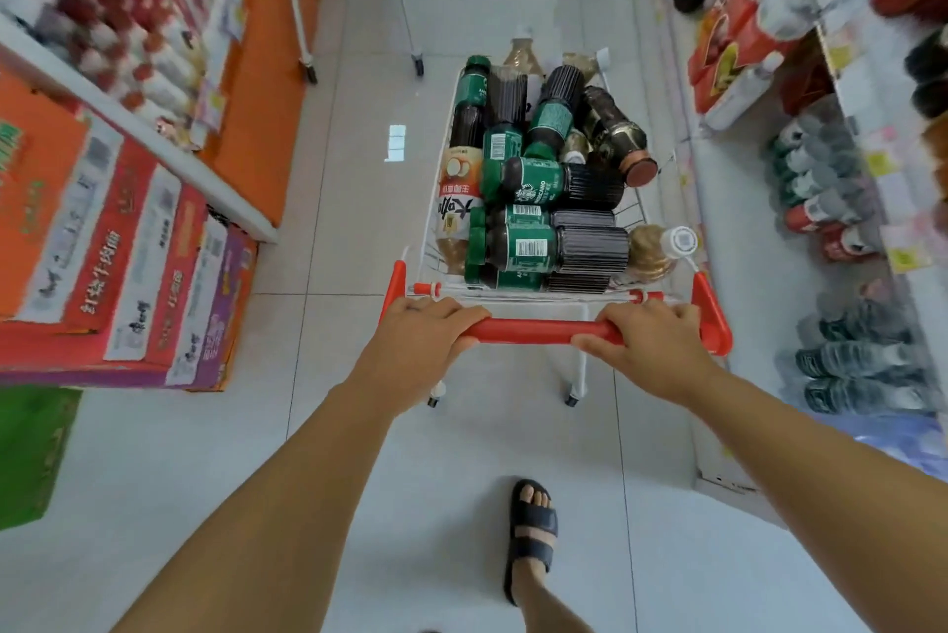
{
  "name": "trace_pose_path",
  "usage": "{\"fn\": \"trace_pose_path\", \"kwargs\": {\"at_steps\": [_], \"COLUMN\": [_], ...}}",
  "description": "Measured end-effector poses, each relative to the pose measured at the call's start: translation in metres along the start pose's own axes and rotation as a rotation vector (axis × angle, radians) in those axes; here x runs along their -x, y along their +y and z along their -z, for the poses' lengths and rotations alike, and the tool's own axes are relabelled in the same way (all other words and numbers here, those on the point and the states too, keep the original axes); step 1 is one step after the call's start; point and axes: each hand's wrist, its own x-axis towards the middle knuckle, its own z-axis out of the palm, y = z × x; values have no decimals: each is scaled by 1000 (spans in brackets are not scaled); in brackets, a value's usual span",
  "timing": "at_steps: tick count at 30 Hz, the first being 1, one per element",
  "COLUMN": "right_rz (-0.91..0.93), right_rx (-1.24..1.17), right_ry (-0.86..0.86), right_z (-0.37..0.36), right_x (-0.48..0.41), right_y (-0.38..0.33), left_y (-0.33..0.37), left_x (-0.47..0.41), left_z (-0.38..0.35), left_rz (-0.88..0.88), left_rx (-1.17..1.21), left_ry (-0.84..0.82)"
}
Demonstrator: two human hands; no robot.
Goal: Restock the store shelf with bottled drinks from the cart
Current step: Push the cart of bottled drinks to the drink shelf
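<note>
The left hand (426,335) and the right hand (646,340) are both gripping the red handle (533,331) of the cart (637,206), one near each end. The bottled drinks (544,247) are lying piled in its wire basket, mostly dark with green labels. The cart is standing in the aisle, the store shelf (841,63) running along its right, a sandalled foot (531,535) showing on the floor behind it

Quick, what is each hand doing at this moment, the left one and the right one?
Left hand: closed, fingers curled over the red cart handle.
Right hand: closed, gripping the same handle.
</note>
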Motion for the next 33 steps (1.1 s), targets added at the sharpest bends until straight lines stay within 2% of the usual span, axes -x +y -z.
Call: {"fn": "trace_pose_path", "kwargs": {"at_steps": [12,33], "right_rz": [-44,-127], "right_rx": [-33,-73], "right_ry": [46,9], "right_z": [76,190], "right_x": [-139,-366], "right_y": [74,149], "left_y": [-27,-107], "left_x": [-176,-436], "left_z": [58,158], "left_rz": [-45,-131], "left_rx": [3,1], "left_ry": [10,-88]}}
